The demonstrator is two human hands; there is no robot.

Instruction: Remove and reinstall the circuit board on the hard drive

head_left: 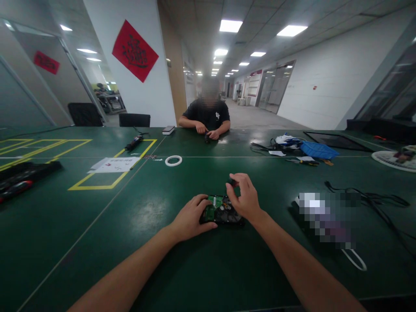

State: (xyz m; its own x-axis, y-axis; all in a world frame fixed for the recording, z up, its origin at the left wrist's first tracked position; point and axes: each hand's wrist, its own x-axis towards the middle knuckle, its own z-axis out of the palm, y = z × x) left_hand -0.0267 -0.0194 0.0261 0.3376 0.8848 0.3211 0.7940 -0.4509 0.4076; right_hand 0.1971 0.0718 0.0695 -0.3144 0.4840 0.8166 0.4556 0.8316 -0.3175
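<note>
A black hard drive (pixel 222 213) with a green circuit board on its upper face lies flat on the green table (pixel 136 242) in front of me. My left hand (pixel 191 216) grips its left edge, fingers curled round it. Over the drive's right side my right hand (pixel 244 198) is closed in a pinch on a small dark tool handle (pixel 231 181) held upright; its tip is hidden behind my fingers.
A person in a black shirt (pixel 208 115) sits across the table, handling something small. A white tape ring (pixel 173 160), papers (pixel 112 164), a blue tray (pixel 317 150), black cables (pixel 370 199) and tools at far left (pixel 19 177) lie around.
</note>
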